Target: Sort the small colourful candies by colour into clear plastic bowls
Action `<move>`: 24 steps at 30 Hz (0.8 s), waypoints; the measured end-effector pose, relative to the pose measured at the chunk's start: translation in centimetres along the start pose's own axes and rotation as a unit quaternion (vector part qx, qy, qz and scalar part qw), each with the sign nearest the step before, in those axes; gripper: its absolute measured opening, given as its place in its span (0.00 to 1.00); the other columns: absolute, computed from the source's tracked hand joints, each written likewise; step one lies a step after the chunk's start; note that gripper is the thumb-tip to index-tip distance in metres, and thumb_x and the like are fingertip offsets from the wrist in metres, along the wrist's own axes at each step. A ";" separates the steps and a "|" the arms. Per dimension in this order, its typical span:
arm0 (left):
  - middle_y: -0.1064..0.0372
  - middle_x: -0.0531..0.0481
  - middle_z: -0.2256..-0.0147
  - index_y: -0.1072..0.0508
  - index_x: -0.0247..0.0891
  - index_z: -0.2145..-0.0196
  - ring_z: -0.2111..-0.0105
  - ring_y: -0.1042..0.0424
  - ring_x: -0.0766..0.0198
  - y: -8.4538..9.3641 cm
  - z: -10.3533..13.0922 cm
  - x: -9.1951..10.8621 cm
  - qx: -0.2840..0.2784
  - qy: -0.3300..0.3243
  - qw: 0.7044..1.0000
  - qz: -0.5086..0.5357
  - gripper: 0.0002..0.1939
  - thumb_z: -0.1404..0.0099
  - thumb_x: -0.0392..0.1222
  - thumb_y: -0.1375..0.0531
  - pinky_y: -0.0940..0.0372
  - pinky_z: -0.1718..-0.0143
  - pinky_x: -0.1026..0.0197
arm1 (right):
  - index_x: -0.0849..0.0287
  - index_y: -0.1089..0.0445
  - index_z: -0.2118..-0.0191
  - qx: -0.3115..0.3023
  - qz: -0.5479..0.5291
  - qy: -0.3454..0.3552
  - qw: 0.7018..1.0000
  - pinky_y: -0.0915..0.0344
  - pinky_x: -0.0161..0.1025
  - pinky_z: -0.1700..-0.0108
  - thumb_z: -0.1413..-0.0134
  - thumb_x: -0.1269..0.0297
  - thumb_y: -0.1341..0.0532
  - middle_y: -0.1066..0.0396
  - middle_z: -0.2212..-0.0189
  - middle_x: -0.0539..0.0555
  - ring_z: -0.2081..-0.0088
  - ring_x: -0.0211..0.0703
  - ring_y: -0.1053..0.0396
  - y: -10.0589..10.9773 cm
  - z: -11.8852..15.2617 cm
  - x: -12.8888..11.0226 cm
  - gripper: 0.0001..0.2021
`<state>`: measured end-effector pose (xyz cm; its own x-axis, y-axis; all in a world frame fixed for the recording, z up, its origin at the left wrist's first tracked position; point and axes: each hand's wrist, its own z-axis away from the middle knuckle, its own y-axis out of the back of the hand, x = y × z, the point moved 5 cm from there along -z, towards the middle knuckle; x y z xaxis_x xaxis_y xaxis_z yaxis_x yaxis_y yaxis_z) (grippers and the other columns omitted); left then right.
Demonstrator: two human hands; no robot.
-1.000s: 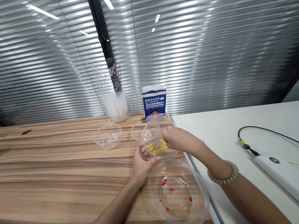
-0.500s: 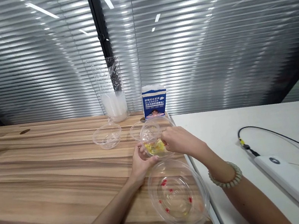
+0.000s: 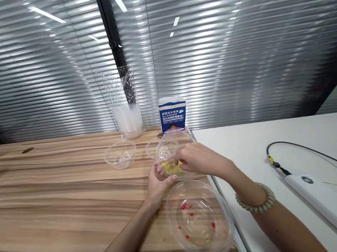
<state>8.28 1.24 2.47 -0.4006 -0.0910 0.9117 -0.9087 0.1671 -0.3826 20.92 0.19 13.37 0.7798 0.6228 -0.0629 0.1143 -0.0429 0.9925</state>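
Tilted toward me, a clear plastic bowl (image 3: pixel 180 176) has small yellow pieces (image 3: pixel 170 168) lying in it. My left hand (image 3: pixel 160 183) grips this bowl at its left side, thumb along the near rim. Over the yellow pieces, my right hand (image 3: pixel 190 159) reaches in with its fingers bent together in a pinch. What they hold, if anything, is too small to make out. Nearer to me, a second clear bowl (image 3: pixel 173 225) contains several small red pieces (image 3: pixel 191 214) and a little yellow. A beaded bracelet (image 3: pixel 258 208) circles my right wrist.
Two more clear bowls stand behind, one at left (image 3: pixel 120 155), another (image 3: pixel 151 147) partly hidden. At the back are a plastic-wrapped stack of cups or bowls (image 3: pixel 129 122) and a blue printed bag (image 3: pixel 173 116). A white device with a black cable (image 3: pixel 317 191) lies on the white table (image 3: pixel 239 139).
My right hand has moved slightly left, further over the yellow pieces. My left hand keeps its hold on the bowl, and the view has shifted a little.
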 end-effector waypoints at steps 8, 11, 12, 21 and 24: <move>0.29 0.48 0.61 0.35 0.38 0.59 0.60 0.29 0.60 0.0 0.0 0.0 -0.013 -0.004 1.000 -0.001 0.36 0.64 0.47 0.25 0.33 0.57 0.59 | 0.60 0.23 0.62 -0.015 0.034 -0.018 0.999 0.45 0.36 0.66 0.50 0.76 0.43 0.24 0.64 0.57 0.63 0.46 0.29 -2.5 -1.9 1.3 0.13; 0.28 0.48 0.61 0.35 0.38 0.59 0.60 0.28 0.60 -0.1 0.0 0.0 -0.011 -0.004 1.000 0.001 0.35 0.64 0.46 0.25 0.33 0.56 0.58 | 0.60 0.23 0.63 -0.022 0.039 -0.013 0.999 0.45 0.36 0.67 0.51 0.77 0.42 0.24 0.65 0.57 0.64 0.45 0.30 -2.7 -1.9 1.2 0.13; 0.28 0.48 0.61 0.35 0.38 0.59 0.60 0.28 0.59 -0.1 0.0 0.0 -0.010 -0.003 1.000 0.001 0.35 0.64 0.46 0.25 0.33 0.56 0.58 | 0.60 0.23 0.64 -0.028 0.044 -0.014 0.999 0.45 0.36 0.67 0.52 0.76 0.42 0.24 0.66 0.57 0.65 0.45 0.30 -2.8 -2.0 1.2 0.12; 0.27 0.45 0.61 0.35 0.38 0.59 0.58 0.28 0.57 0.2 0.0 0.0 0.006 -0.003 1.000 -0.012 0.36 0.65 0.46 0.25 0.33 0.58 0.58 | 0.62 0.24 0.67 -0.042 0.063 -0.017 0.997 0.46 0.35 0.71 0.51 0.74 0.43 0.25 0.69 0.58 0.68 0.44 0.31 -3.7 -2.6 1.3 0.10; 0.28 0.46 0.60 0.35 0.38 0.59 0.59 0.28 0.57 0.1 0.0 0.0 0.005 -0.004 1.000 -0.011 0.36 0.65 0.47 0.25 0.33 0.58 0.58 | 0.62 0.24 0.66 -0.039 0.066 -0.011 0.997 0.46 0.35 0.71 0.51 0.72 0.42 0.25 0.68 0.58 0.67 0.44 0.31 -3.7 -2.6 1.3 0.09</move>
<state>8.17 1.29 2.39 -0.3823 -0.1022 0.9184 -0.9180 0.1553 -0.3649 19.90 3.23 9.88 0.7984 0.5984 0.0665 -0.0365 -0.0621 0.9974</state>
